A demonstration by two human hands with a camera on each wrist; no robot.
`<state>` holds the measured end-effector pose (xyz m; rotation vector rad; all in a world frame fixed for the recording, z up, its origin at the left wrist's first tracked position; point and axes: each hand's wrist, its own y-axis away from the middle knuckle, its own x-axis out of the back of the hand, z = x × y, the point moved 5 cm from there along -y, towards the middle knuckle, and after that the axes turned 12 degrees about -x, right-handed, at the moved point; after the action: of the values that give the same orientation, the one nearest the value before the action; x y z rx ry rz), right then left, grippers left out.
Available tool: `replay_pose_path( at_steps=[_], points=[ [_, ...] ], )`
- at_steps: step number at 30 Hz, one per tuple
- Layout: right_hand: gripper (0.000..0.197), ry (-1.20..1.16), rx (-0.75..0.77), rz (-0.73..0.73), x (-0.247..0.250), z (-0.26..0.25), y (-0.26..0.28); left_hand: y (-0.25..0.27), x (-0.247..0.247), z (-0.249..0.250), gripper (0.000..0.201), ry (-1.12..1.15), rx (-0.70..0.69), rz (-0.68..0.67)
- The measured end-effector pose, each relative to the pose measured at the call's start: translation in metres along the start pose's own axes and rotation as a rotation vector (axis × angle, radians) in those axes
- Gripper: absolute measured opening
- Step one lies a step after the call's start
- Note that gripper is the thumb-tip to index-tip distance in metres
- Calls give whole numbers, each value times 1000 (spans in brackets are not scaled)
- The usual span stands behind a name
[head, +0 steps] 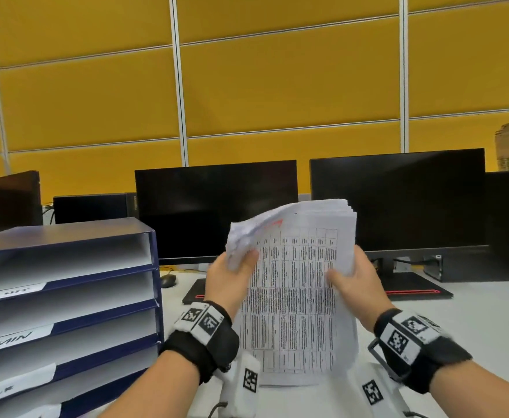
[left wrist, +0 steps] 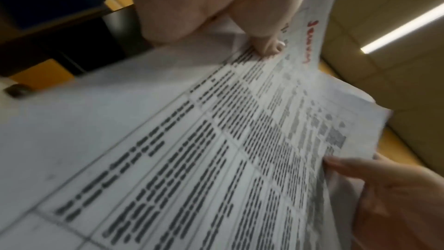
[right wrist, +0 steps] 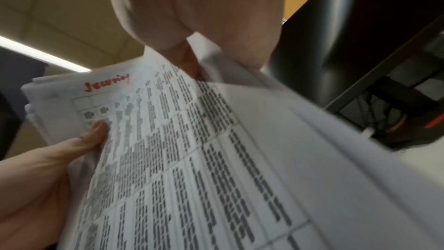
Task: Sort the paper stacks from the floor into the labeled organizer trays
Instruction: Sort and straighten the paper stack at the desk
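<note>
A thick stack of printed papers [head: 295,282] with table text and a red handwritten word at its top is held upright above the white desk [head: 473,321]. My left hand [head: 232,276] grips its left edge, thumb on the front sheet. My right hand [head: 352,279] grips the right edge the same way. The left wrist view shows the paper stack [left wrist: 216,159] with my left thumb pressed on it. In the right wrist view the paper stack [right wrist: 192,159] fans out under my right hand. A blue organizer [head: 153,267] with labeled white trays stands at the left, beside my left hand.
Two dark monitors [head: 217,206] [head: 397,200] stand behind the papers against a yellow partition wall [head: 277,86]. A mouse [head: 168,280] and a black mat [head: 196,289] lie between the organizer and the papers. A dark box [head: 12,200] sits at the far left.
</note>
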<state>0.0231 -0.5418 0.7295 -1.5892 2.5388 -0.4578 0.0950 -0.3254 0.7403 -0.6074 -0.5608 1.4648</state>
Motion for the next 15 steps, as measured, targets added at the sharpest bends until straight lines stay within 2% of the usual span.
replay_pose_path(
  at_steps=[3,5,8,11,13,15],
  points=[
    [34,-20,112,93,2,-17,6,-4,0,9,9,18,-48,81],
    [35,-8,133,87,-2,-21,10,-4,0,9,7,5,-63,99],
    [47,50,49,-9,-10,-13,11,4,0,-9,26,-11,23,85],
    [55,28,-4,-6,-6,-4,7,7,4,-21,35,-41,74,111],
    [53,33,-15,-18,-8,-3,8,8,1,-20,37,-109,61,58],
    [49,66,-4,-31,-14,-4,11,11,-8,-14,43,-183,21,-54]
  ],
)
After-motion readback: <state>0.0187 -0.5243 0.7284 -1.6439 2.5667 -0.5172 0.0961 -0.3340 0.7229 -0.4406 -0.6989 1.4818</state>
